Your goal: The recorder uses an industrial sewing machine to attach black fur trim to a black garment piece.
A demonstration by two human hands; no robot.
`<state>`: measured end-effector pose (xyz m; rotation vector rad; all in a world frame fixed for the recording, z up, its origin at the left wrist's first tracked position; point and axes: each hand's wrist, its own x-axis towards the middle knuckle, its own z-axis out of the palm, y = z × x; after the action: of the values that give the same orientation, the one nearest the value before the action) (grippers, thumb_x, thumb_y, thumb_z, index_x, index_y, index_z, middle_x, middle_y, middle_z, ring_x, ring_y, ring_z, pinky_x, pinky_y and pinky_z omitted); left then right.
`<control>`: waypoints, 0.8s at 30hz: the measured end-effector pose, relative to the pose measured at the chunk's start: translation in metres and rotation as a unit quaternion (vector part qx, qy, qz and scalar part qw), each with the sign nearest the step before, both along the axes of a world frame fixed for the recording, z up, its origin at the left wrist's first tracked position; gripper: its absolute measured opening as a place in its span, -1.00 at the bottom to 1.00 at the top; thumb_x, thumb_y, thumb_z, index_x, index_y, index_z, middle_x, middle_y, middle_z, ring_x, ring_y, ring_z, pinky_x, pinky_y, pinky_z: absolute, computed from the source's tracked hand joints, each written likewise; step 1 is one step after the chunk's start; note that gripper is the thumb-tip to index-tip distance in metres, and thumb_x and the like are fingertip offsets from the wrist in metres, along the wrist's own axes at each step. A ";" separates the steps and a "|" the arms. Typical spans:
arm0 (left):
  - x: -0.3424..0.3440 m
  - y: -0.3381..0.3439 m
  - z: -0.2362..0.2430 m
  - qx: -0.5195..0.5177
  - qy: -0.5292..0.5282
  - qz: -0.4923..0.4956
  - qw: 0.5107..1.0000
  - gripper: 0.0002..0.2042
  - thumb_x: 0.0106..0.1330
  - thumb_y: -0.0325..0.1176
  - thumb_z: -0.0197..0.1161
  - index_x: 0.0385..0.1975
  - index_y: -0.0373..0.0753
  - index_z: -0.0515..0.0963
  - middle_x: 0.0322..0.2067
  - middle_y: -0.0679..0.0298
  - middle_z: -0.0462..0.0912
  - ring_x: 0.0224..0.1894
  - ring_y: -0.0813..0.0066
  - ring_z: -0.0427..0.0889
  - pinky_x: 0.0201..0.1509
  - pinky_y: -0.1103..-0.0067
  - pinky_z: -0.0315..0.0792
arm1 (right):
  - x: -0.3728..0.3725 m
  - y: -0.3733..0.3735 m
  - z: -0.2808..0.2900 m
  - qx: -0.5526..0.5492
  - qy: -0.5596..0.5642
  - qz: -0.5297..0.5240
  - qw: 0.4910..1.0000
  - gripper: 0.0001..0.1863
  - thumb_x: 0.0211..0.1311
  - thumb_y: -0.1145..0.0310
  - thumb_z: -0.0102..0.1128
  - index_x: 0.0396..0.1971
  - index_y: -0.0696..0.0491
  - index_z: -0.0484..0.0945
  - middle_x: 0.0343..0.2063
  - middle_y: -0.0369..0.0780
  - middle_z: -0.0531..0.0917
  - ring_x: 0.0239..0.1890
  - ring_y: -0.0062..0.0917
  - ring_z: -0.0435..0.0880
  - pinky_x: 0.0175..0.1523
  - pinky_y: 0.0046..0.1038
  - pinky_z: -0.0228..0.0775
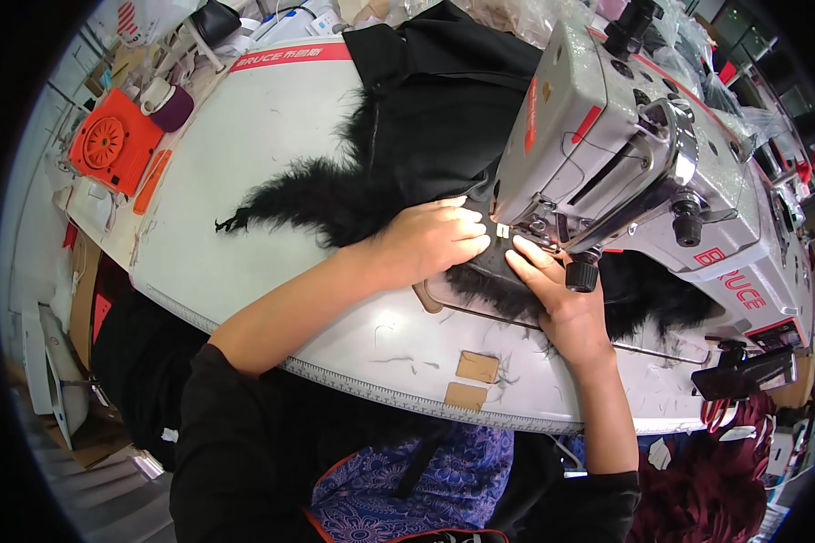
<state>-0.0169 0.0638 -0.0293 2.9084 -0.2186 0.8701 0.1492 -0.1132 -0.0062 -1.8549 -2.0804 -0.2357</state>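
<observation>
A black fabric piece with a feathery trim lies under the head of a white sewing machine (561,136). The plain black fabric (435,136) spreads toward the back of the bed, and its fluffy black trim (321,195) trails to the left. My left hand (433,240) is closed on the fabric just left of the needle area, its fingers curled and thumb hidden. On the right, my right hand (561,294) rests with fingers stretched out, fingertips on the fabric beside the presser foot. Between the hands sits a small pale tag (503,231) on the fabric.
Two small brown cardboard pieces (477,366) lie near the table's front edge, which carries a measuring tape (371,392). At left are an orange plastic object (109,140) and a purple-and-white spool (167,106). A phone-like dark device (747,373) stands at right, above dark red fabric (697,480).
</observation>
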 end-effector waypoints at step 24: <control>0.007 -0.097 0.039 -0.904 -0.310 -0.101 0.277 -0.83 0.28 -0.42 0.13 -0.23 -0.39 0.51 -0.44 0.26 0.53 -0.40 0.54 0.51 -0.33 0.68 0.44 | -0.030 -0.042 -0.009 0.113 0.075 -0.066 0.989 -0.53 0.01 0.44 0.25 -0.02 0.23 0.44 0.04 -0.05 0.46 0.11 -0.19 0.39 0.18 -0.29 0.23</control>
<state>-0.0098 -0.0333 0.0094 0.2581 0.2628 0.9057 0.1193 -0.1551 -0.0152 -1.8153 -1.7558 -0.3388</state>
